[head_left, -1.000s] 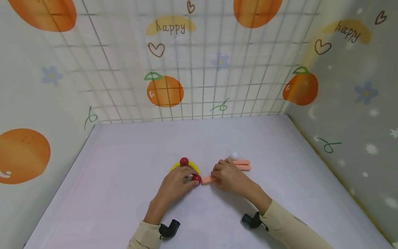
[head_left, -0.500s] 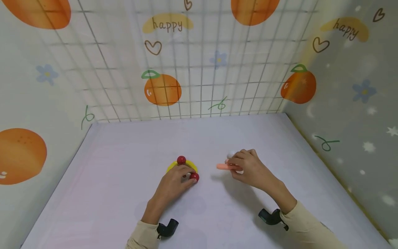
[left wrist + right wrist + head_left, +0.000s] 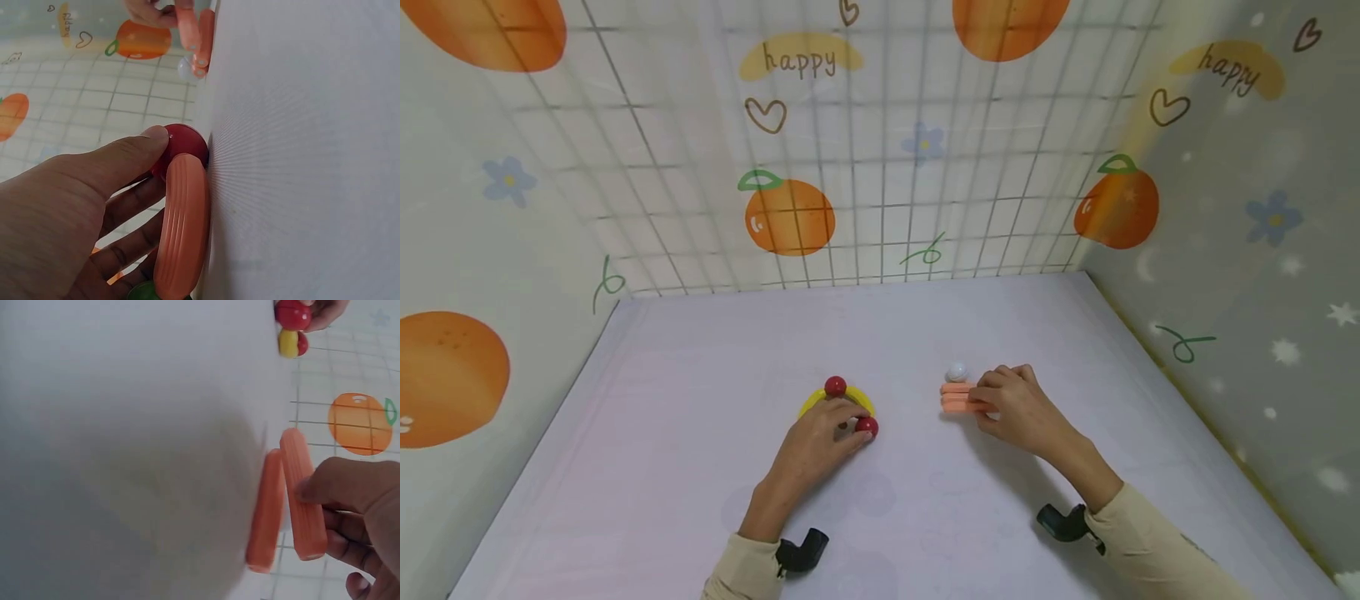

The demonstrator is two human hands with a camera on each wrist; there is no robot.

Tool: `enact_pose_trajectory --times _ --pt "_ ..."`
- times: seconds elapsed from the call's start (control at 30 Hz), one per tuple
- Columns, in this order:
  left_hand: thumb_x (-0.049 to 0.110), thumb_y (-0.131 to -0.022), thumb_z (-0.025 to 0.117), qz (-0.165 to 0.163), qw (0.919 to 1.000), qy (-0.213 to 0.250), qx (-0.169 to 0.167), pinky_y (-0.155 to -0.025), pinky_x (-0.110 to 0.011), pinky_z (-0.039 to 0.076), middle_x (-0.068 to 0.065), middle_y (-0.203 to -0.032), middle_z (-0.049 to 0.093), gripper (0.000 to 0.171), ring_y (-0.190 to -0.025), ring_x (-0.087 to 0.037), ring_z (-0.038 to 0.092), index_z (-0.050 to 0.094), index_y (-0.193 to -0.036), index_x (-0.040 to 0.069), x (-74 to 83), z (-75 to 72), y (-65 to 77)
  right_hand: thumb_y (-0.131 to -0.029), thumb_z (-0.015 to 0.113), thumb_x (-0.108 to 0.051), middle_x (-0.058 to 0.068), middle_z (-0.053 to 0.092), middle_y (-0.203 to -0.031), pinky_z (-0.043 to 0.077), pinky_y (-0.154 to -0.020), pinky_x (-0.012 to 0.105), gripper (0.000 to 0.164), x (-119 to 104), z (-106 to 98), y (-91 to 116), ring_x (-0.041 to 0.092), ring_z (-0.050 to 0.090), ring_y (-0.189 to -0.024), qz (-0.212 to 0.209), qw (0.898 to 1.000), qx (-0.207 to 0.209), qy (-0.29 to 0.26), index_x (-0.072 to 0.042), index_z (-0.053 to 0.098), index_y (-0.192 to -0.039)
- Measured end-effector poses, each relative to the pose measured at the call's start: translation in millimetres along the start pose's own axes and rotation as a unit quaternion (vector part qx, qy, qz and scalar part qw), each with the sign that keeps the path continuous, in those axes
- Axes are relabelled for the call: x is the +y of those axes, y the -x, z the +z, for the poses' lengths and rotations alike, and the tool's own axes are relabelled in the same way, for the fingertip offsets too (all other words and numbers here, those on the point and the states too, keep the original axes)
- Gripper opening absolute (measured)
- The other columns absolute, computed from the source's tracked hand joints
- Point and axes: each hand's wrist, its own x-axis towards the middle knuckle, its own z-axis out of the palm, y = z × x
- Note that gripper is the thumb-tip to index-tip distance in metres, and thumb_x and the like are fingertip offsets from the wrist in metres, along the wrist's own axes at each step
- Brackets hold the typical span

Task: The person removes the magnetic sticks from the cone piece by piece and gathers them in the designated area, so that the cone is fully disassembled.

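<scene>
My left hand (image 3: 808, 437) holds a red ball (image 3: 867, 427) between its thumb and a finger. A curved, ridged orange piece (image 3: 182, 228) meets that ball in the left wrist view, with a bit of green (image 3: 145, 291) at its far end. Behind this hand lie a yellow curved piece (image 3: 859, 398) and a second red ball (image 3: 835, 386); the hand covers part of them. My right hand (image 3: 1030, 412) pinches a straight ridged orange stick (image 3: 303, 506). Close beside it lies another orange stick (image 3: 267, 515) on the table.
A white ball (image 3: 957, 372) sits just behind the orange sticks. The pale tabletop (image 3: 737, 350) meets a printed curtain over a wire grid (image 3: 887, 167) at the back. A grey printed sheet (image 3: 1240, 275) bounds the right side.
My right hand has moved right, carrying the orange stick from beside the left hand's red ball to alongside the other sticks. The left hand keeps its hold on the ball.
</scene>
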Motion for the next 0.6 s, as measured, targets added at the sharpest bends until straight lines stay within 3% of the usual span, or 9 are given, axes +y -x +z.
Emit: enact_pose_trajectory --times 0.23,0.6 --pt "0.031 -0.087 0.080 -0.005 1.0000 0.004 -0.004 -0.087 -0.034 0.053 0.008 -0.114 0.064 0.033 -0.095 -0.009 0.061 0.073 -0.117 0.021 -1.6 0.0 1.0 -0.072 0.087 -0.008 -0.002 0.065 -0.090 0.039 -0.081 0.046 0.024 1.2 7.6 -0.9 0.020 0.057 -0.088 0.009 1.000 -0.010 0.018 -0.014 0.077 -0.092" --pt "0.031 -0.086 0.081 -0.003 1.0000 0.004 -0.001 -0.086 -0.034 0.053 0.007 -0.114 0.064 0.034 -0.094 -0.010 0.060 0.073 -0.118 0.021 -0.9 -0.9 0.9 -0.073 0.086 -0.005 -0.001 0.068 -0.089 0.039 -0.081 0.045 0.023 6.5 16.6 -0.5 0.021 0.060 -0.088 0.000 0.999 0.007 0.035 -0.012 0.075 -0.091"
